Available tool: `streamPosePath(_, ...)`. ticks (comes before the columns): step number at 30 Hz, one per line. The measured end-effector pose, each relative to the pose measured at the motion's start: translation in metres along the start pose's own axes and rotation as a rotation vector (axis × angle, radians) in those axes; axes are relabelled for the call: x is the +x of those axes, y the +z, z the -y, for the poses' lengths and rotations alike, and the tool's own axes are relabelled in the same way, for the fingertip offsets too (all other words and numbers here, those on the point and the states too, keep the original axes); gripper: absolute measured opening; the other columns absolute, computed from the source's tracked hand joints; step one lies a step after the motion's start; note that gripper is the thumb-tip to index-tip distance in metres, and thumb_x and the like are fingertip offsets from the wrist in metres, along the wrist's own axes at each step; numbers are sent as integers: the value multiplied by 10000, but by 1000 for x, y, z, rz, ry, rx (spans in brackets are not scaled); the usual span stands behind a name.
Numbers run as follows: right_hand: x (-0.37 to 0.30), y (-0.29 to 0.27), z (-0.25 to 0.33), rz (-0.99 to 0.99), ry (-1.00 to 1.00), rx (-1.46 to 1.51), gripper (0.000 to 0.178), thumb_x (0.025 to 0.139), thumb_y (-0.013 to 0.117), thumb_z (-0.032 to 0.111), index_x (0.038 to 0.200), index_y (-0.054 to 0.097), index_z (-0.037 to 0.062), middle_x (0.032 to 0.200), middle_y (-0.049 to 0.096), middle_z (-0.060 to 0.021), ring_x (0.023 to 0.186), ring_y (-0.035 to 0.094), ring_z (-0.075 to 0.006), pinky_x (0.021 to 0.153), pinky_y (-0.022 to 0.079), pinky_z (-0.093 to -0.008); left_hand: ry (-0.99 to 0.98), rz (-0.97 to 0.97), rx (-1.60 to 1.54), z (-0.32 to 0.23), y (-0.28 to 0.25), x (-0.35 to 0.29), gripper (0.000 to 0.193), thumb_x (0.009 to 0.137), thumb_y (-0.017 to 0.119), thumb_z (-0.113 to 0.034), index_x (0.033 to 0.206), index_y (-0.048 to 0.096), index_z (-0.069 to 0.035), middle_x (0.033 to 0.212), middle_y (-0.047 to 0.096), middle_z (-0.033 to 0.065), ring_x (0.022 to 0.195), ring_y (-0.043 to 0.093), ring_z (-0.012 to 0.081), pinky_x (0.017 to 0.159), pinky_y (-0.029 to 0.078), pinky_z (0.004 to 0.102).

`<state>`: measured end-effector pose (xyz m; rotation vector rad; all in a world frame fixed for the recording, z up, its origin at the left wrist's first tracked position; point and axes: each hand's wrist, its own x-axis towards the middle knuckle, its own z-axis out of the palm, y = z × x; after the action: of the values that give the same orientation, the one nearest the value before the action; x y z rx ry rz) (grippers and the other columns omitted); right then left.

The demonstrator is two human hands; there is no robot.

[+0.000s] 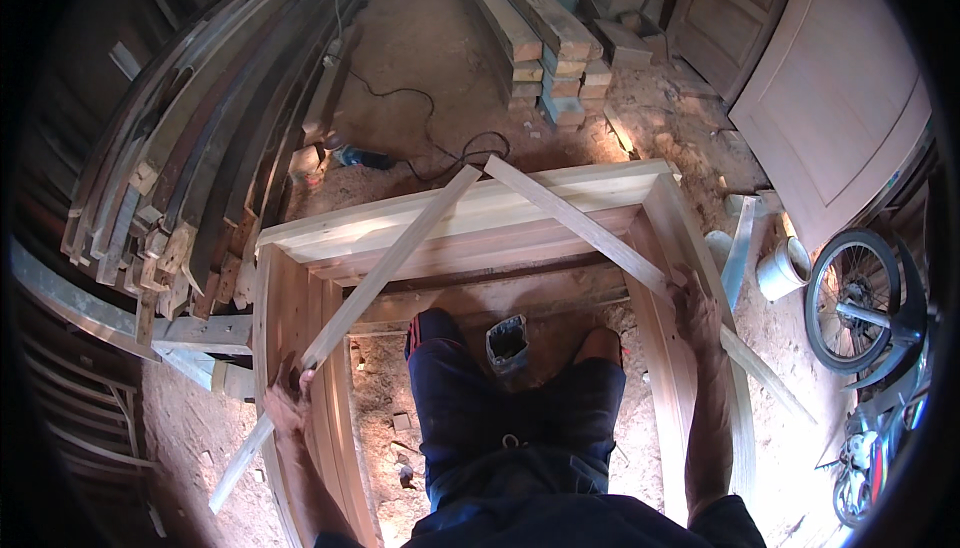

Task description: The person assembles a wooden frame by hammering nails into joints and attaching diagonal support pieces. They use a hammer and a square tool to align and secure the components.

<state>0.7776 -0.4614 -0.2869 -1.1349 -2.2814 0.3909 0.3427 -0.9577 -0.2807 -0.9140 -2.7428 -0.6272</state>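
A large wooden frame (455, 210) of pale, thick boards surrounds my legs on three visible sides. Two narrow wooden strips lie slantwise across its corners, their far ends close together at the middle of the far board. My left hand (288, 406) is closed around the left strip (395, 256), over the frame's left side. On the right side, my right hand (697, 316) grips the right strip (590, 231) where it crosses the board. Both strips stick out beyond the frame's outer edges. Some fingers of each hand are hidden behind wood.
Long planks (190, 118) are piled at the left, and thick beams (520, 23) are stacked ahead. A power tool (362, 157) with a black cord lies beyond the frame. A white bucket (783, 268), a bicycle wheel (853, 300) and leaning door panels (835, 98) stand right. Between my knees sits a container (507, 345).
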Motion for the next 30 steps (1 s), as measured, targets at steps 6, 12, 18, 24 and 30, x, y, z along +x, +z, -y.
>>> streamPosePath(6, 2, -1, 1, 45, -262, 3, 460, 880, 748, 303, 1266, 617, 92, 956, 687, -160, 836, 681, -352, 737, 525, -458, 1, 67, 36, 8, -9, -10, 627, 904, 673, -534, 1337, 631, -83, 983, 687, 215, 859, 671, 420, 752, 535, 496)
streamPosePath(12, -5, -4, 6, 107, -119, 46, 435, 870, 762, 336, 1197, 661, 68, 925, 677, -135, 809, 680, -328, 712, 524, -438, -34, 103, -18, 13, -7, -9, 614, 876, 724, -484, 1338, 634, -88, 1058, 700, 237, 931, 693, 422, 787, 556, 485)
streamPosePath(18, -9, -3, 7, 104, -148, 86, 446, 866, 769, 318, 1199, 653, 46, 937, 681, -156, 808, 688, -335, 708, 531, -434, 18, 63, -24, 16, -8, -12, 592, 880, 693, -500, 1292, 659, -75, 1025, 712, 250, 934, 701, 433, 775, 567, 473)
streamPosePath(24, -11, -2, 10, 93, -144, 77, 420, 853, 777, 298, 1195, 668, 80, 913, 679, -136, 790, 687, -334, 695, 531, -442, 22, 66, 4, 23, -6, -13, 623, 888, 661, -558, 1280, 660, -74, 983, 715, 249, 906, 701, 441, 738, 562, 477)
streamPosePath(30, -11, 1, 13, 83, -152, 30, 405, 838, 784, 262, 1186, 672, 90, 913, 680, -138, 813, 692, -348, 710, 537, -454, 63, 53, 1, 28, -4, -12, 627, 892, 652, -569, 1289, 655, -84, 950, 711, 246, 876, 700, 444, 710, 555, 485)
